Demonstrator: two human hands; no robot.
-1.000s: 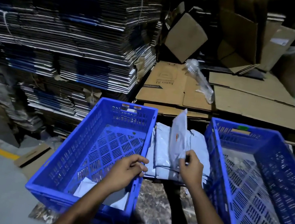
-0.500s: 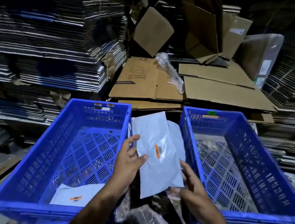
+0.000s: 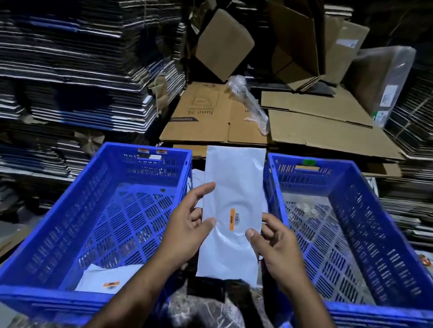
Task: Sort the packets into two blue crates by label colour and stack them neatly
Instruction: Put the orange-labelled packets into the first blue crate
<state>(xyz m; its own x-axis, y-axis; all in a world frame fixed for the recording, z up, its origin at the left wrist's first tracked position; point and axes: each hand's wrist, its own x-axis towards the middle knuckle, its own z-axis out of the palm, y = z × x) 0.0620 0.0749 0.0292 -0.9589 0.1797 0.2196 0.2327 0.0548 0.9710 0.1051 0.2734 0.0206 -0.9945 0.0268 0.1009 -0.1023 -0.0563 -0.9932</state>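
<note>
Two hands (image 3: 232, 238) on one packet (image 3: 231, 216), two crates (image 3: 131, 207)

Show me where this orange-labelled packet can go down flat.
Left crate: bare mesh floor from the far wall to the packet lying at its near end. Right crate: floor looks bare. Between the crates it is crowded: the held packet, both hands, more packets.

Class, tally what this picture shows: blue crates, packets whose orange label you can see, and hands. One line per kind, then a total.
Blue crates: 2, the left crate and the right crate
Orange-label packets: 2, the held packet and the packet in the left crate
Hands: 2, left hand and right hand
Total: 6
</note>
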